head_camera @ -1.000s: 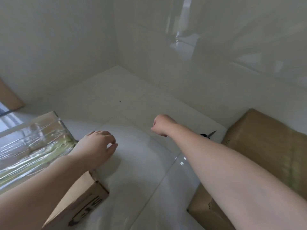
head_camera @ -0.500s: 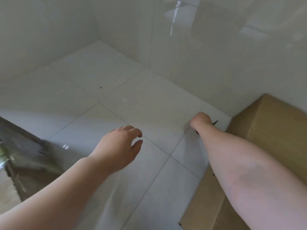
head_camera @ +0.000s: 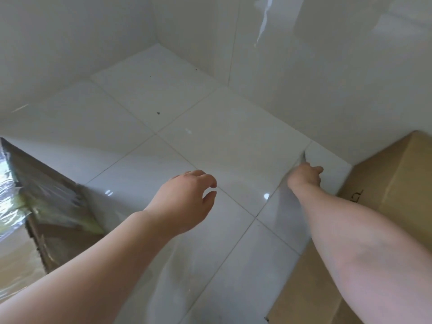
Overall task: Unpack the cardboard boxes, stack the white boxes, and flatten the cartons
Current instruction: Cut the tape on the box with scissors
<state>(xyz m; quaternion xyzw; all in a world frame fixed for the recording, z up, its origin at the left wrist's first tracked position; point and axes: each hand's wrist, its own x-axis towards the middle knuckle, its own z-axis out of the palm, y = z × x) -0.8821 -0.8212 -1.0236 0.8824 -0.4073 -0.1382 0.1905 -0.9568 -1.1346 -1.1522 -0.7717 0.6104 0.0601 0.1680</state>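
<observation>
Head view: right hand (head_camera: 305, 175) reaches low to the floor corner beside the plain brown cardboard carton (head_camera: 388, 183) at right, fingers curled round a thin pale pointed item (head_camera: 304, 157), prob. a cutting tool but too blurred to name; what the grip encloses beyond that cannot be told; left hand (head_camera: 187, 197) hovers over the glossy white floor tiles (head_camera: 210, 136), fingers loosely curled, holding nothing. Judged step: fetching a tool to slit tape. To do it well: secure the handle end, point kept away from the other hand; bring left hand onto a carton lid to steady it before cutting; cut shallow along the seam so contents stay unmarked. Second brown carton wrapped in clear shiny tape (head_camera: 35, 206) sits at left edge, top face crinkled w/ film, greenish strip beneath; likely slippery under the palm, tape tougher than board. Right carton: matte corrugated board, crisp edges, dark printed mark on its side, flaps closed as far as seen. Tiles: smooth, reflective, thin grey grout lines, a few dark specks; walls same glossy tile. No white boxes in view; both cartons appear unopened.
</observation>
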